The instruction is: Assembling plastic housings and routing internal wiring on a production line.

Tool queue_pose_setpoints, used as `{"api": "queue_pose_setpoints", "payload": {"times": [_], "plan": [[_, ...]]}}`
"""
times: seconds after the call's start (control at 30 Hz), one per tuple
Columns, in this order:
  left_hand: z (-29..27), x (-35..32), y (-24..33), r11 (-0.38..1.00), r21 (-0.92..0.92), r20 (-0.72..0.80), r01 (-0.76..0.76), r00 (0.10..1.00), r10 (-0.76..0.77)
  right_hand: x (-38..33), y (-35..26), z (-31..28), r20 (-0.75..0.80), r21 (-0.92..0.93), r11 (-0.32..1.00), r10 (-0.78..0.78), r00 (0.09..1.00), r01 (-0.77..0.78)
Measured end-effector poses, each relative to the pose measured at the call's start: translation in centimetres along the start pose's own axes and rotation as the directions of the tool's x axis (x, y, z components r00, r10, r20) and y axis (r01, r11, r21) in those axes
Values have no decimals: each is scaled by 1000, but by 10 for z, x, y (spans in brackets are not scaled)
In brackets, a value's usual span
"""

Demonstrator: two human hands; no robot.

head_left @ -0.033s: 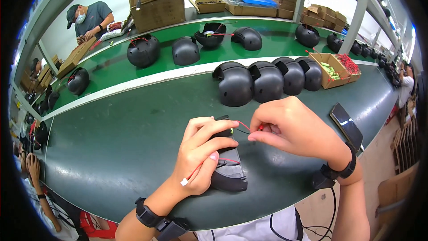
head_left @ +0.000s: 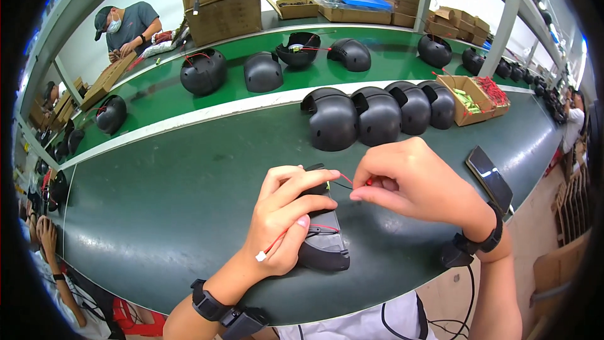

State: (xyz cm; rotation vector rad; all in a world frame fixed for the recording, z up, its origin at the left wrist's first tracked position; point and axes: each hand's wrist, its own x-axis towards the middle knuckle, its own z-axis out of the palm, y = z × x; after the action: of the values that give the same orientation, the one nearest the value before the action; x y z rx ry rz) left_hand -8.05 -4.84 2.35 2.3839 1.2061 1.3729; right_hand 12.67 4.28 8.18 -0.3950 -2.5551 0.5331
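My left hand [head_left: 280, 214] wraps over a dark curved plastic housing [head_left: 324, 258] on the near part of the table, fingers spread across its top. A red wire ending in a small white connector [head_left: 261, 256] pokes out beside my left thumb. More red and black wire [head_left: 324, 230] lies across the housing's grey inner face. To the right of the housing, my right hand [head_left: 409, 179] is closed in a pinch on thin red and black wires [head_left: 345, 179] running from the housing's far end. A bit of red shows at its fingertips; the wire ends are hidden.
Black rounded shells [head_left: 332, 119] stand in a row beyond my hands, beside a cardboard box [head_left: 481, 113] of green and red wired parts. A phone [head_left: 489, 179] lies at the right. More shells [head_left: 203, 72] sit on the green conveyor belt [head_left: 157, 88]. A masked person [head_left: 129, 28] works across it.
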Motion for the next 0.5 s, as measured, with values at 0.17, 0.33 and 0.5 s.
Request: {"api": "queue_pose_setpoints", "payload": {"times": [0.17, 0.33, 0.5], "plan": [[-6, -2, 1, 999, -22, 55, -27, 998, 28, 16, -12, 15, -155, 278, 951, -94, 983, 135], [-6, -11, -6, 998, -60, 60, -31, 998, 34, 30, -4, 33, -125, 502, 859, -39, 991, 97], [-13, -14, -6, 992, -125, 56, 11, 998, -4, 15, 35, 65, -185, 570, 819, 207, 961, -67]]}}
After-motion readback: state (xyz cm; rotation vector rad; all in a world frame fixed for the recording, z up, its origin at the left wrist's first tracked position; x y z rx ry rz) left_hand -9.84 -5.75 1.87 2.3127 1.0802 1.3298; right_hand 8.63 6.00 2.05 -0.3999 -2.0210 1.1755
